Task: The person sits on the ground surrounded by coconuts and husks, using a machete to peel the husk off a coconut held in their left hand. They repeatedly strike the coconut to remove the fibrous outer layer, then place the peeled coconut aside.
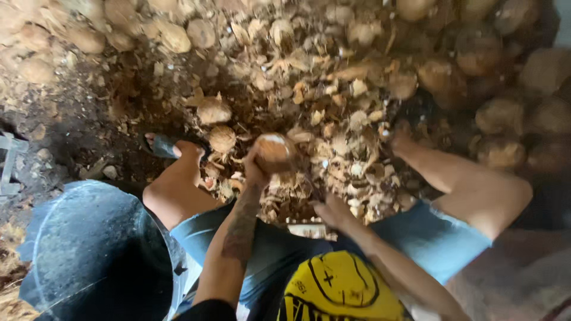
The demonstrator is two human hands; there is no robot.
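Far left of the coconut (274, 151), a dark round bin (98, 252) with a pale scuffed rim stands on the dirt floor (71, 128), and beyond it a foot in a blue sandal (163, 145) rests on the bare earth. Just left of the coconut lie two husked nuts (217, 125), one above the other. The left hand (256, 169) reaches up from a tattooed forearm, its fingers clenched round the coconut's lower left side; the coconut sits in mid-frame above the knees, its pale top cut showing. Below and right of the coconut, the right hand (332, 211) hangs low over the husk litter (351, 148); whether its fingers grip anything I cannot tell, as blur hides them. Under it a yellow shirt print (339, 288) with black line drawing shows, between blue denim shorts (440, 238). Right of the coconut a bare knee bends, and further right a heap of brown unhusked coconuts (499, 113) fills the dim corner. More nuts line the top edge behind the litter.
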